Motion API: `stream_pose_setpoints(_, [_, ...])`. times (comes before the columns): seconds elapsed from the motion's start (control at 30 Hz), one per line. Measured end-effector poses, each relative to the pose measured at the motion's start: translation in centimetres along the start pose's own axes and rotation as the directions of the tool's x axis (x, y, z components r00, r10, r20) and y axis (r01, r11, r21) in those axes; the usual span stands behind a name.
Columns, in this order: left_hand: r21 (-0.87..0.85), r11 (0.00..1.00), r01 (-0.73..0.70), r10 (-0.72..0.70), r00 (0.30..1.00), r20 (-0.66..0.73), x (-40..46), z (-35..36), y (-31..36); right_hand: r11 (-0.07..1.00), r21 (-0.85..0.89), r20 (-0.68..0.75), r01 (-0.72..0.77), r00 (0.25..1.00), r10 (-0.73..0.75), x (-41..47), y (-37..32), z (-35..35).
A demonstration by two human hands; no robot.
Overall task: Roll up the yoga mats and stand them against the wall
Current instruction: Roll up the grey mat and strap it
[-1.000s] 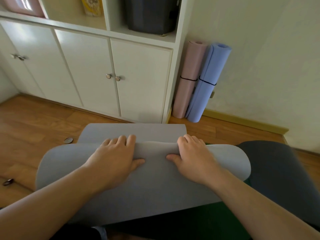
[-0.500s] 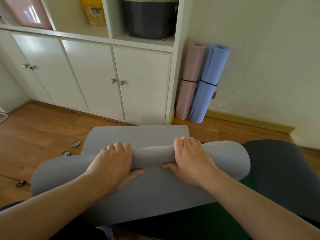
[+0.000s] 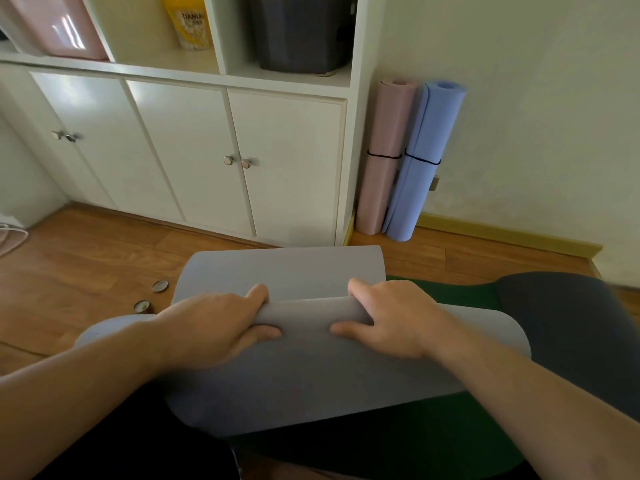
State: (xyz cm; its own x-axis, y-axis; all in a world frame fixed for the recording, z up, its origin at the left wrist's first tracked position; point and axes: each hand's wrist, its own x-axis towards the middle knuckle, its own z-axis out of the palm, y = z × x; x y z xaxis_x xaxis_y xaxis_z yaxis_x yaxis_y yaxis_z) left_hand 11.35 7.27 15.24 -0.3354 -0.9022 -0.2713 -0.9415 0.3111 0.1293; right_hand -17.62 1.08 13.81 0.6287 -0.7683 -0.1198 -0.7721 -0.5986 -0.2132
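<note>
Grey yoga mat [image 3: 304,368] lies across the person's lap and a dark green mat [image 3: 450,296] on the wooden floor [image 3: 69,271], its far end still flat toward the white cabinet [image 3: 194,154]. It looks light, soft and springy, likely to uncurl if let go, so the roll's front edge near the middle is the sensible place to hold. Left hand [image 3: 214,327] and right hand [image 3: 388,323] both grip that curled edge, fingers over the top, thumbs beneath. A pink rolled mat [image 3: 384,161] and a blue rolled mat [image 3: 422,161], each banded, already stand against the wall [image 3: 536,116]. Two small round caps [image 3: 152,296] lie just beside the mat.
</note>
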Motion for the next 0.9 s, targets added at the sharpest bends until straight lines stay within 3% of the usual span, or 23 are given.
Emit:
stream_pose_setpoints(0.1, [-0.082,0.995,0.059,-0.058,0.998,0.02,-0.1,-0.3,0.3,0.966,0.255,0.084,-0.045,0.996,0.025,-0.4,0.8,-1.0])
stream_pose_setpoints(0.23, [-0.024,0.993,0.115,-0.116,0.992,-0.053,-0.2,0.3,0.7,0.975,0.191,0.103,-0.11,0.99,0.091,0.3,0.7,-0.4])
stream_pose_setpoints(0.33, [0.107,0.97,0.217,-0.189,0.955,-0.227,0.4,1.6,1.2,0.982,0.1,-0.135,-0.161,0.975,0.174,1.3,0.1,1.0])
stream_pose_setpoints(0.4, [0.083,0.954,0.289,-0.249,0.914,-0.32,0.9,1.9,1.3,0.973,0.13,-0.282,-0.189,0.934,0.219,1.5,-0.1,1.2])
stream_pose_setpoints(0.53, [-0.009,0.967,0.254,-0.241,0.906,-0.347,1.6,2.0,1.4,0.984,0.023,-0.344,-0.176,0.923,0.173,1.3,-0.1,1.1])
stream_pose_setpoints(0.73, [0.161,0.96,0.229,-0.156,0.914,-0.374,0.7,3.6,1.1,0.986,-0.126,-0.118,-0.105,0.989,0.091,0.5,0.2,0.9])
stream_pose_setpoints(0.9, [0.121,0.977,0.176,-0.142,0.959,-0.245,0.1,3.4,1.6,0.99,0.072,0.093,-0.118,0.99,0.111,-0.2,0.8,-0.1])
